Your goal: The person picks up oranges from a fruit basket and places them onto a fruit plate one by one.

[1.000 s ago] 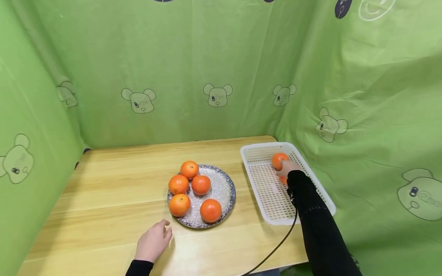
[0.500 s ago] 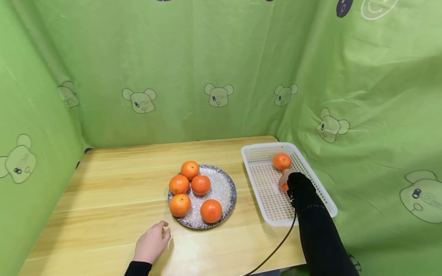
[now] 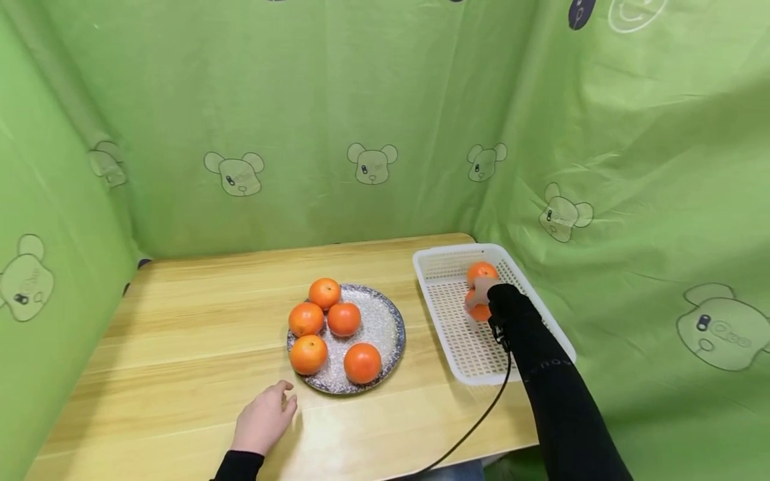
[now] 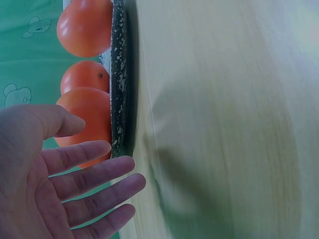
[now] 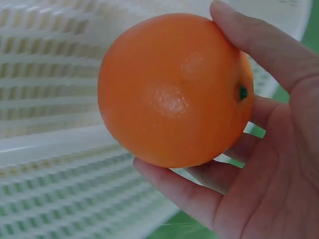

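Observation:
An orange (image 5: 169, 94) with a small green stem spot fills the middle of the right wrist view. The right hand (image 5: 269, 169) grips it between thumb and fingers. In the head view the right hand (image 3: 484, 290) is inside the white perforated plastic basket (image 3: 442, 321), partly covering the held orange. Just behind it sits another orange (image 3: 482, 271). Near the front left of a speckled round plate (image 3: 385, 321), the left hand (image 3: 265, 419) holds nothing, its fingers loosely extended. Several oranges, among them a front one (image 3: 362, 363), rest on that plate.
The wooden table (image 3: 198, 321) carries plate and basket, with the basket at its right edge. A black cable (image 3: 475, 427) runs from the right wrist over the table's front. Green curtains (image 3: 301, 120) with bear prints stand behind and on both sides.
The right hand has gone from the far orange in the basket to the nearer one, and has shifted slightly up and left with it. The left hand stays put. The head view has shifted slightly.

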A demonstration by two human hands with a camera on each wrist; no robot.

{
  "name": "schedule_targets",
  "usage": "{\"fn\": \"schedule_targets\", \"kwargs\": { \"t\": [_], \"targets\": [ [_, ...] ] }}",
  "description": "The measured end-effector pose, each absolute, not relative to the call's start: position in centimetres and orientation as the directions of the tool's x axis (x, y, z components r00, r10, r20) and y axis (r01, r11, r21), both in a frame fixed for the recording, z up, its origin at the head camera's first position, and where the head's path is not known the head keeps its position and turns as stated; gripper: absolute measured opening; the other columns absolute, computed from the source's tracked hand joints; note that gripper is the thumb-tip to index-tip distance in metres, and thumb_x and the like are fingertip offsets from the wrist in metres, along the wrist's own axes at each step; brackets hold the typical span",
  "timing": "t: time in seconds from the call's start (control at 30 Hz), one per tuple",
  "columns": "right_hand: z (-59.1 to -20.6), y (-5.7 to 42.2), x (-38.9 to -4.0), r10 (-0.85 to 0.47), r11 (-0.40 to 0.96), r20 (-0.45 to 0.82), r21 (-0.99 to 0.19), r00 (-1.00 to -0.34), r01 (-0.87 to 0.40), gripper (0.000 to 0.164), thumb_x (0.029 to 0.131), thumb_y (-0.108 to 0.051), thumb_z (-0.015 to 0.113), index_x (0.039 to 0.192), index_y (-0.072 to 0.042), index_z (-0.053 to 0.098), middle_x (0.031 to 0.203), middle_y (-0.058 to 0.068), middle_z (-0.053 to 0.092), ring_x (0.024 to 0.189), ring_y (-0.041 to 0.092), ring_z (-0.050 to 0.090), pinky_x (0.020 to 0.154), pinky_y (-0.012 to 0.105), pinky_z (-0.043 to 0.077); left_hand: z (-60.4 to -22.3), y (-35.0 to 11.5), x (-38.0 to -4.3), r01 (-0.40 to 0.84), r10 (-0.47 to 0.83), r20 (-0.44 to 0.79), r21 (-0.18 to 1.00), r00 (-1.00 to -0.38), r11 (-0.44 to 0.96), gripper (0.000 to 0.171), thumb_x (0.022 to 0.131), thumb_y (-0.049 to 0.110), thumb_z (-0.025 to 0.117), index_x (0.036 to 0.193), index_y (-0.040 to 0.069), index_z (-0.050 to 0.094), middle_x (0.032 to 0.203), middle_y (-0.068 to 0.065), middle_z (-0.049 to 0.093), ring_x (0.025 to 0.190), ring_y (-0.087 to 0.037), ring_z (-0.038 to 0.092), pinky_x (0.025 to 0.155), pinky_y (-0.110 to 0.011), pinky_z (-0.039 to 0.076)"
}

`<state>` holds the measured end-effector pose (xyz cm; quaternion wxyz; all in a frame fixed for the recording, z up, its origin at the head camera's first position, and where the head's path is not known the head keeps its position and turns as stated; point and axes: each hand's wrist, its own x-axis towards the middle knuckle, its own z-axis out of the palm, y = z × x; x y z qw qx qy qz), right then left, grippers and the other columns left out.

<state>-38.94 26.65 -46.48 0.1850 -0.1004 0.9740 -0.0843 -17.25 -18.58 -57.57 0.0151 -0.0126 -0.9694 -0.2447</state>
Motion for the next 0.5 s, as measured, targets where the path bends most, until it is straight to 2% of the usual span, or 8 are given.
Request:
{"fn": "schedule_targets", "kwargs": {
  "t": [0.17, 0.27, 0.37, 0.5],
  "targets": [
    [-44.4, 24.4, -39.0, -0.287, 0.949, -0.236, -0.204, -0.928, -0.242, 0.054, 0.072, -0.029, 0.072, 0.113, 0.0, 0.055, 0.104, 0.017, 0.06, 0.089, 0.029, 0.057, 0.074, 0.036, 0.047, -57.6, -18.5, -17.6, 0.036, 0.022, 0.035, 0.477, -0.999, 0.878, 0.027, 0.085, 0.023, 0.058, 0.106, 0.006, 0.062, 0.091, -0.011, 0.067, 0.078, -0.028, 0.064, 0.06, -0.043, 0.05],
    [-42.9, 22.5, -39.5, -0.317, 0.931, -0.18, -0.245, -0.931, -0.27, 0.06, 0.071, -0.035, 0.073, 0.118, -0.004, 0.053, 0.106, 0.017, 0.059, 0.091, 0.028, 0.057, 0.072, 0.036, 0.048, -57.5, -18.5, -17.9, 0.038, 0.023, 0.037, 0.477, -0.999, 0.878, 0.027, 0.085, 0.024, 0.058, 0.106, 0.006, 0.062, 0.091, -0.011, 0.067, 0.078, -0.028, 0.064, 0.06, -0.043, 0.05],
    [-40.8, 20.1, -39.4, -0.332, 0.925, -0.138, -0.24, -0.933, -0.293, 0.063, 0.072, -0.038, 0.073, 0.122, -0.006, 0.051, 0.113, 0.017, 0.056, 0.098, 0.029, 0.056, 0.077, 0.037, 0.047, -57.4, -18.4, -18.1, 0.037, 0.021, 0.04, 0.478, -0.999, 0.878, 0.027, 0.085, 0.024, 0.058, 0.106, 0.007, 0.062, 0.091, -0.011, 0.067, 0.078, -0.027, 0.064, 0.061, -0.043, 0.05],
    [-37.9, 16.7, -38.2, -0.352, 0.922, -0.085, -0.205, -0.932, -0.33, 0.063, 0.075, -0.031, 0.072, 0.128, -0.005, 0.049, 0.123, 0.019, 0.051, 0.105, 0.032, 0.053, 0.084, 0.041, 0.045, -57.3, -18.4, -18.1, 0.03, 0.013, 0.039, 0.479, -0.999, 0.877, 0.028, 0.085, 0.025, 0.058, 0.106, 0.007, 0.062, 0.091, -0.011, 0.067, 0.078, -0.027, 0.064, 0.061, -0.043, 0.05]
  ]
}}
